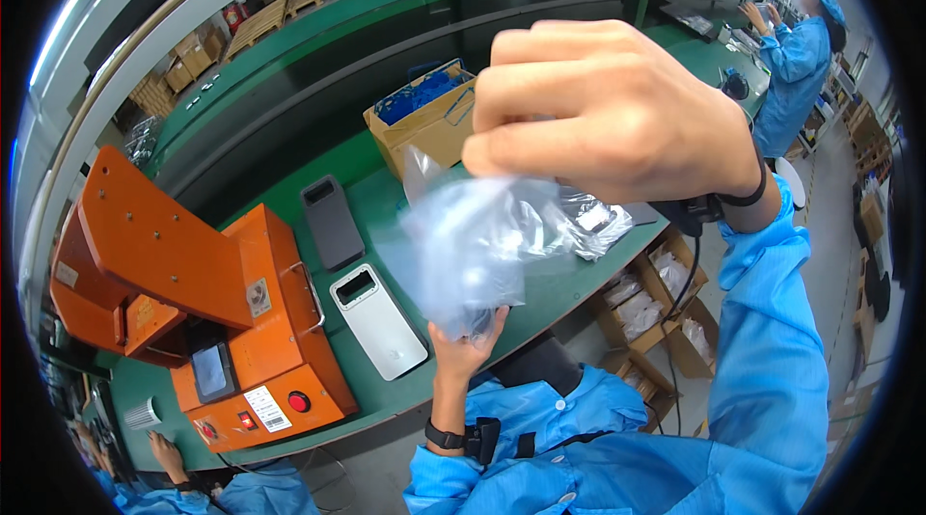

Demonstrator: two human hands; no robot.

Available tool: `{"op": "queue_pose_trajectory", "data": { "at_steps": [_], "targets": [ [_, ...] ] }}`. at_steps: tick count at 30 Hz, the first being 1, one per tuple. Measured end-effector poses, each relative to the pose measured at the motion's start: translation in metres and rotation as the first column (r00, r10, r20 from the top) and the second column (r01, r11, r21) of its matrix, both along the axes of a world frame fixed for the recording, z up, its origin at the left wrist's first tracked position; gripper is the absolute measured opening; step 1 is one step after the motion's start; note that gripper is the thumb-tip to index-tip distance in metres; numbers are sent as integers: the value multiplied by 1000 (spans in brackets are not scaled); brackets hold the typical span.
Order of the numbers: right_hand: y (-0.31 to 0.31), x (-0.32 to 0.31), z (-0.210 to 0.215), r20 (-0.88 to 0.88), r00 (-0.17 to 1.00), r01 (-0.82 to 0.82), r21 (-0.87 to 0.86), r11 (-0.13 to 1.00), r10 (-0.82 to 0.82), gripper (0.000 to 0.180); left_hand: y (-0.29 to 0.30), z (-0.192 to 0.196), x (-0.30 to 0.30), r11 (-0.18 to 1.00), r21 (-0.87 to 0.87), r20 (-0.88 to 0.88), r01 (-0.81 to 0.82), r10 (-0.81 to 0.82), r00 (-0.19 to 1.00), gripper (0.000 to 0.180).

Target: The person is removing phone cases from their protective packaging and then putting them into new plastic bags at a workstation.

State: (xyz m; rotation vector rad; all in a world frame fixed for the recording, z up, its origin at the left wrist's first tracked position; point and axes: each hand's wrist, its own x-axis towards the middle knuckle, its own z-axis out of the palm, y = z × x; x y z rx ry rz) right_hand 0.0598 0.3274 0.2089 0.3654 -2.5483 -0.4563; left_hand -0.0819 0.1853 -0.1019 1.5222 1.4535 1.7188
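My right hand [608, 110] is raised close to the camera, fingers pinched on the top edge of a clear plastic bag [473, 245]. My left hand [468, 346] reaches up from below and grips the bag's bottom end. The bag hangs crumpled between the two hands, above the green bench [386, 192]. A white phone-shaped cover [378, 320] and a dark grey one [333, 221] lie flat on the bench to the left of the bag. More clear bags [593, 221] lie in a pile behind the held one.
An orange press machine [203, 312] with a red button stands at the left. A cardboard box with blue parts [424, 115] sits behind the bag. Open cartons [656, 303] stand under the bench. A person in blue [796, 62] works at the far right; another person's hand [169, 457] shows at lower left.
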Motion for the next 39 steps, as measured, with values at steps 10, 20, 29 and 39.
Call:
{"op": "queue_pose_trajectory", "data": {
  "at_steps": [10,20,29,39],
  "targets": [
    [-8,-17,-26,84,996,27,121,992,-37,19,8,1,4,992,103,214,-76,53,975,31],
    [-5,-19,-25,-31,998,52,161,986,-48,23,6,23,3,990,95,40,-104,101,994,30],
    [-4,-25,-13,30,999,-15,97,995,12,22,7,15,-1,976,133,-240,-170,198,950,28],
    [15,-6,41,-254,967,-7,39,999,17,17,7,17,2,993,29,57,-112,110,992,28]
  ]
}}
